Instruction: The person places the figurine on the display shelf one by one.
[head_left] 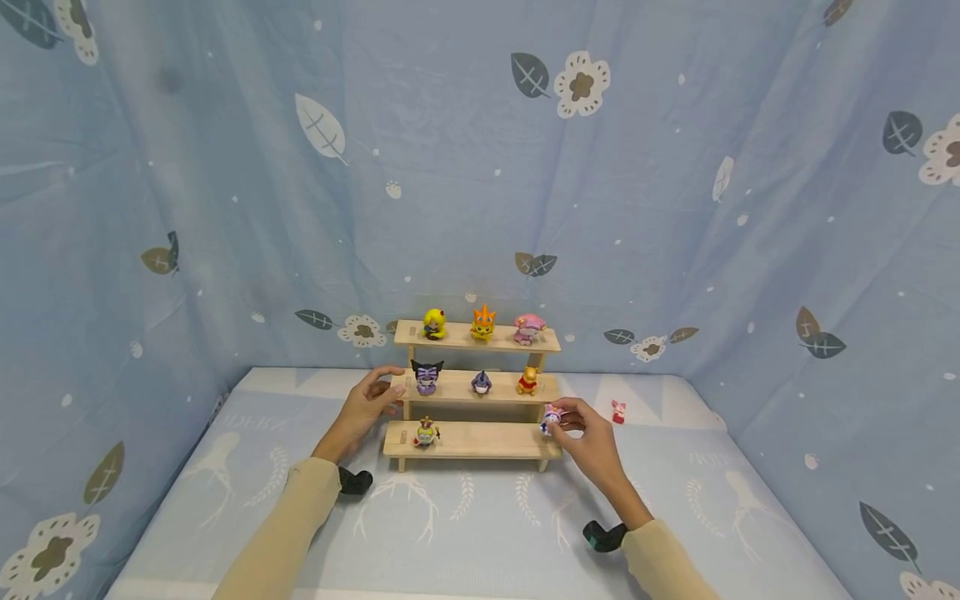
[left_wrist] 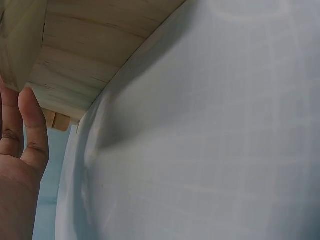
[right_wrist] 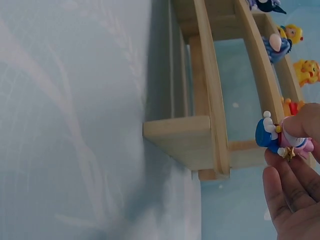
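Note:
A three-tier wooden shelf stands on the table. My left hand holds the left end of its middle tier; in the left wrist view, fingertips touch the wood. Between thumb and fingers, my right hand pinches a small pink, white and blue figurine, just above the bottom tier's right end. In the right wrist view the figurine's blue base shows, with a gold star on its front. A crowned figurine stands at the bottom tier's left end.
The middle tier carries a black-eared purple figurine, a blue-grey donkey and a yellow bear. Yellow-haired, orange spiky and pink figurines stand on top. A red-and-pink figurine lies right of the shelf.

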